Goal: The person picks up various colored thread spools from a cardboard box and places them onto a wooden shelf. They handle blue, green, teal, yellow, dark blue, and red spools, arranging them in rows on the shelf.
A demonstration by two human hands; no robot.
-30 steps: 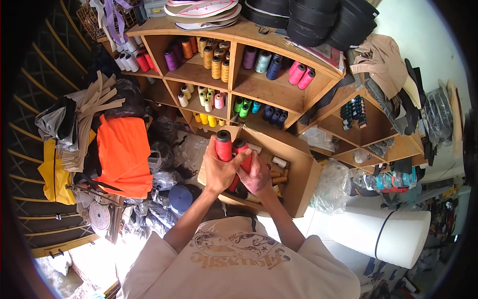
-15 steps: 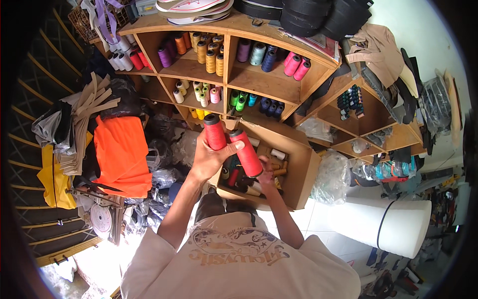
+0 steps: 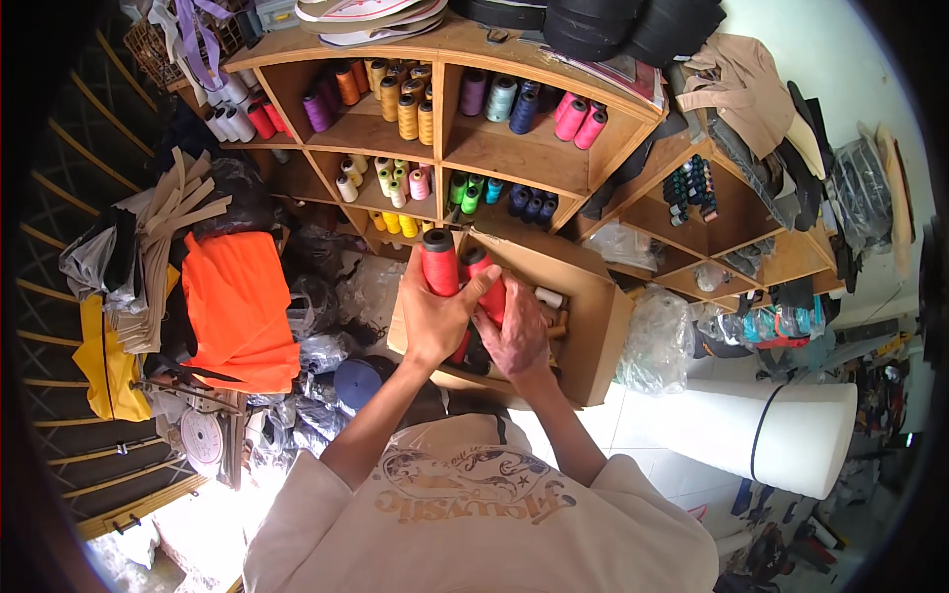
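Two red thread spools with black ends are held side by side over a cardboard box (image 3: 599,341). My left hand (image 3: 435,324) is closed around the left spool (image 3: 440,270), and its thumb reaches across to the other one. Around the right spool (image 3: 490,299) my right hand (image 3: 520,334) is wrapped, its fingers along the side. Both spools stand roughly upright, their tops pointing toward the shelf. Inside the box lie loose spools, among them a white spool (image 3: 550,297); my hands hide much of the contents.
Beyond the box stands a wooden shelf (image 3: 514,156) with thread spools sorted by colour. Orange fabric (image 3: 237,306) and plastic bags lie to the left. On the right are a clear plastic bundle (image 3: 657,341) and a large white roll (image 3: 806,440).
My right hand has moved up from the right spool's lower end and now wraps its side. That spool has become more upright and sits closer to the left one.
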